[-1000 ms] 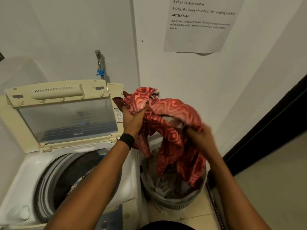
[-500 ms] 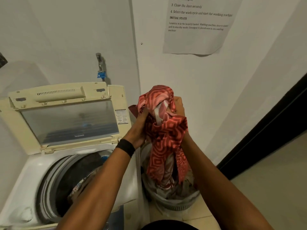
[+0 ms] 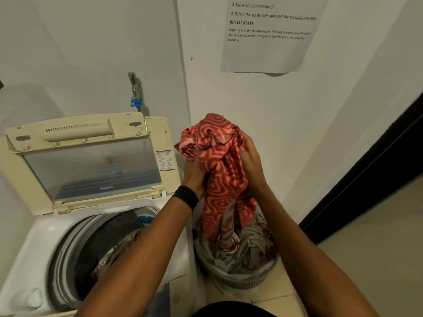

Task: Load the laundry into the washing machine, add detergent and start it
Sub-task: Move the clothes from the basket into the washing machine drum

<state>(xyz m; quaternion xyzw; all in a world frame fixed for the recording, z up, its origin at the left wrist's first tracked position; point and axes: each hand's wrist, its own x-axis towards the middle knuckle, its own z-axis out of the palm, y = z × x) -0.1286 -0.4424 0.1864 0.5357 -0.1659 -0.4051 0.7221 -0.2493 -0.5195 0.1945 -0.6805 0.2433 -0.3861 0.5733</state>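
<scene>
L hand [image 3: 194, 173], R hand [image 3: 251, 161]: fingers clenched on red cloth [image 3: 217, 191], tail in basket [image 3: 242, 281]. Lift it clear, then swing to drum [image 3: 91, 243] at 8 o'clock.

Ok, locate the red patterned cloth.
Head view, right of centre: the red patterned cloth is gripped by left hand and right hand, hanging over the laundry basket beside the washing machine.

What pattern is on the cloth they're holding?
Red cloth with lighter pink swirling line pattern, seen in the head view.
</scene>
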